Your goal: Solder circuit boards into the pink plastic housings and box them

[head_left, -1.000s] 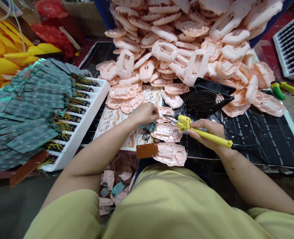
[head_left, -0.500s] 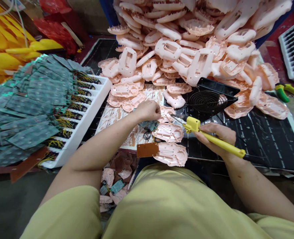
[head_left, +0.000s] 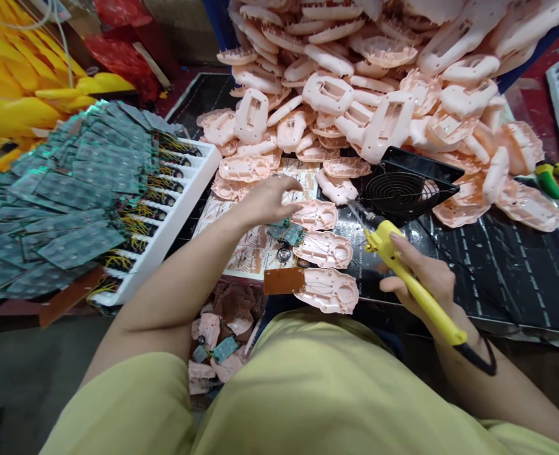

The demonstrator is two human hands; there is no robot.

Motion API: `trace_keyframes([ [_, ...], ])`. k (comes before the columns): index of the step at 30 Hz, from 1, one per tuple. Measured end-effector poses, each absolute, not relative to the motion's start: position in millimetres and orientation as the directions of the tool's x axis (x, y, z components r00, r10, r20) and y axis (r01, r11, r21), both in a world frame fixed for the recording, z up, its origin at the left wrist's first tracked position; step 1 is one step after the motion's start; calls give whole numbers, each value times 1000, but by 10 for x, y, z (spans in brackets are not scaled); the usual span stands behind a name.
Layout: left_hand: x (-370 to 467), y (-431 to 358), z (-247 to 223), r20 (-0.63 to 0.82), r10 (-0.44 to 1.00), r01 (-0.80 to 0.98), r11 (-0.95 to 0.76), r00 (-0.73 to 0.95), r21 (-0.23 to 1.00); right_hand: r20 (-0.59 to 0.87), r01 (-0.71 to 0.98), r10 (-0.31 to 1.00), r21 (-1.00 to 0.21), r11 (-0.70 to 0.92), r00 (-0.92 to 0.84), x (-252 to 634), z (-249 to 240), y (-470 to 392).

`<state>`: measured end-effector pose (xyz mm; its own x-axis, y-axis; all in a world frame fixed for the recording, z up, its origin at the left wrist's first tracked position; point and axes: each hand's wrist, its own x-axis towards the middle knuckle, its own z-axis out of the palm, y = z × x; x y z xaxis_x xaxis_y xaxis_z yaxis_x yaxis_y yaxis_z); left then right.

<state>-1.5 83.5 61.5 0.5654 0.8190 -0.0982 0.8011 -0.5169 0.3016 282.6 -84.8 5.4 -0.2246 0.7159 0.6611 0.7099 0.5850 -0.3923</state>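
The right hand (head_left: 424, 275), right of centre in the frame, has its fingers wrapped around a yellow plastic soldering tool (head_left: 412, 284) with a black cable at its rear; its blurred metal tip points up and left, near a square black fan with a round wire guard (head_left: 397, 189). The left hand (head_left: 272, 199), at the centre, is loosely spread, thumb and fingers apart, just beside the uppermost pale pink plastic half-shell (head_left: 319, 215); whether it touches that shell I cannot tell.

Below in a column lie a middle pink half-shell (head_left: 331, 251), a green circuit board (head_left: 288, 234) at its left, and a lower pink half-shell (head_left: 338, 292) with a flat brown rectangular board (head_left: 282, 281) overlapping its left end. A black shiny surface (head_left: 487, 272) spreads at right. A heap of pink shells (head_left: 326, 91) fills the upper middle; a white foam tray (head_left: 177, 222) with wired green boards (head_left: 84, 174) stands at left.
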Motion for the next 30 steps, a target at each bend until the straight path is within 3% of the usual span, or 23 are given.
trace_keyframes([
  [3, -346, 772, 610, -167, 747, 748, -566, 643, 348, 567, 659, 745, -415, 627, -352, 2810, 137, -942],
  [6, -506, 627, 444, -261, 668, 717, -647, 697, 259, 510, 594, 738, -450, 667, -442, 2708, 85, -1008],
  [9, -487, 469, 291, -214, 697, 726, -676, 685, 124, 467, 562, 714, -442, 699, -521, 2530, -67, -1061],
  [12, -427, 381, 278, -158, 728, 744, -662, 668, 94, 458, 566, 700, -413, 713, -547, 2368, -198, -1085],
  [14, -409, 364, 324, -141, 769, 781, -603, 623, 165, 501, 585, 701, -397, 707, -507, 2309, -237, -1075],
  [18, -402, 309, 421, -153, 807, 768, -456, 570, 449, 568, 614, 701, -385, 689, -431, 2279, -243, -1024],
  [20, -385, 210, 446, -189, 783, 746, -444, 592, 497, 559, 634, 716, -385, 670, -418, 2274, -251, -1002],
  [27, -242, -244, 339, -211, 773, 802, -574, 598, 168, 631, 622, 690, -392, 678, -354, 2266, -383, -983],
  [30, -242, -188, 265, -155, 770, 779, -578, 619, 243, 678, 611, 674, -408, 678, -295, 2295, -436, -1004],
])
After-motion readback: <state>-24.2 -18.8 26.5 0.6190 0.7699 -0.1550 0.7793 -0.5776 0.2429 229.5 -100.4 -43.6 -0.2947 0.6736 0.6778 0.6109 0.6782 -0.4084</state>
